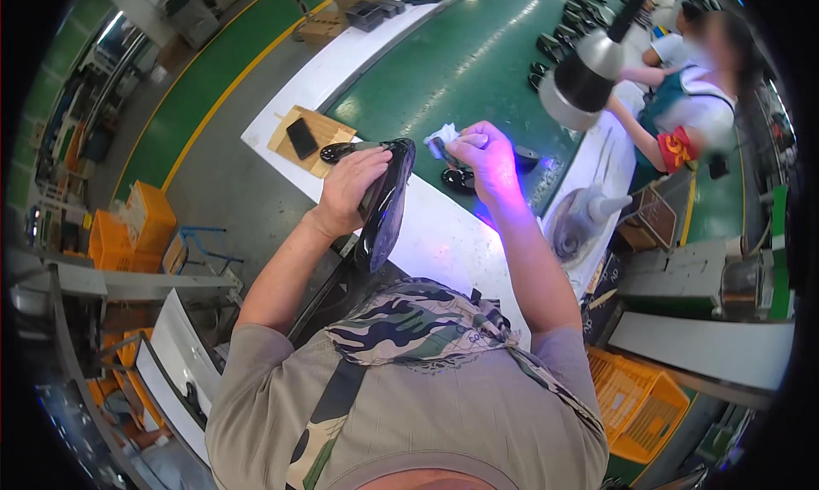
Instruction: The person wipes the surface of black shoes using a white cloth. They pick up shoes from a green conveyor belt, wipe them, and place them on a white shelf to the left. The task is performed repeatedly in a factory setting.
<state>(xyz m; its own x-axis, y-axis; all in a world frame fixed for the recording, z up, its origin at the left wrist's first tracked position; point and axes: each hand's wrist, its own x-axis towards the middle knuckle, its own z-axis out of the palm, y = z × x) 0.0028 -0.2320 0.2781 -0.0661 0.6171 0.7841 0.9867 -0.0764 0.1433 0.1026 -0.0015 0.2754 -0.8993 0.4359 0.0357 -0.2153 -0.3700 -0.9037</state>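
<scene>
My left hand (351,191) grips a glossy black shoe (394,200), tilted on its side with the dark sole turned to the right. Its fingers wrap over the upper. To the right, my right hand (488,164) pinches a crumpled white cloth (441,139), held apart from the shoe. Something small and dark shows at the cloth, too unclear to name. Purple-blue light falls on my right hand and forearm. Just below the cloth, another glossy black shoe (458,180) rests at the edge of the green conveyor belt (401,89); a dark shoe (526,158) lies partly behind my right hand.
A black phone (302,139) lies on cardboard (283,138) at the white table's (452,255) left corner. A lamp (584,76) hangs above the belt. On the right stands a clear spouted bottle (584,213). Several shoes line the far belt near a co-worker (695,106).
</scene>
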